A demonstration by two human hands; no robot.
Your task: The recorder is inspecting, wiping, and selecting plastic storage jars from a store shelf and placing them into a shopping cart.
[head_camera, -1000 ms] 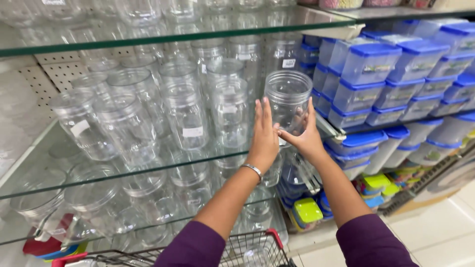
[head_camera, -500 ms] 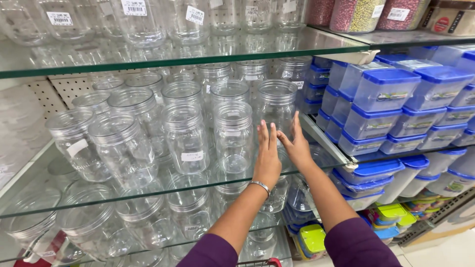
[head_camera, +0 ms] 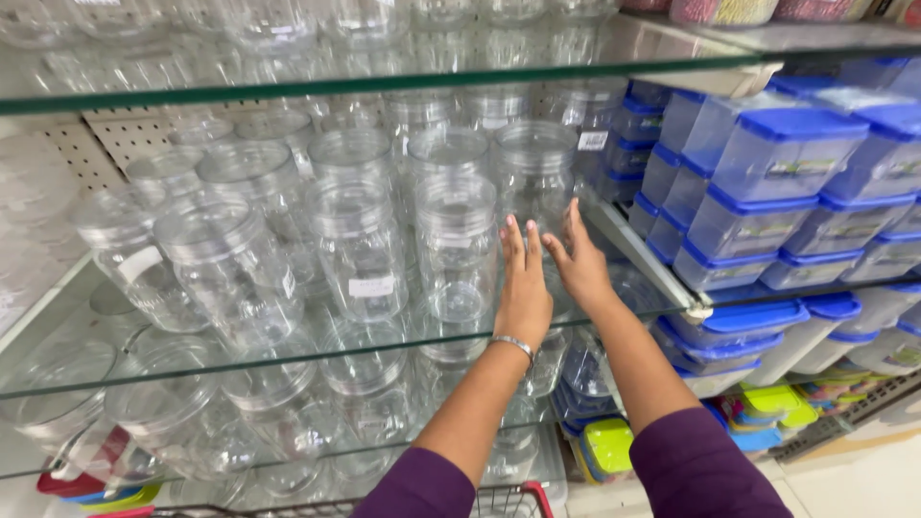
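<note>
Both your arms reach up mid-frame, left hand point(head_camera: 524, 288) and right hand point(head_camera: 579, 261) side by side, fingers extended, open.

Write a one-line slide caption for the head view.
Both hands, left and right, reach toward a clear jar on a glass shelf.
</note>
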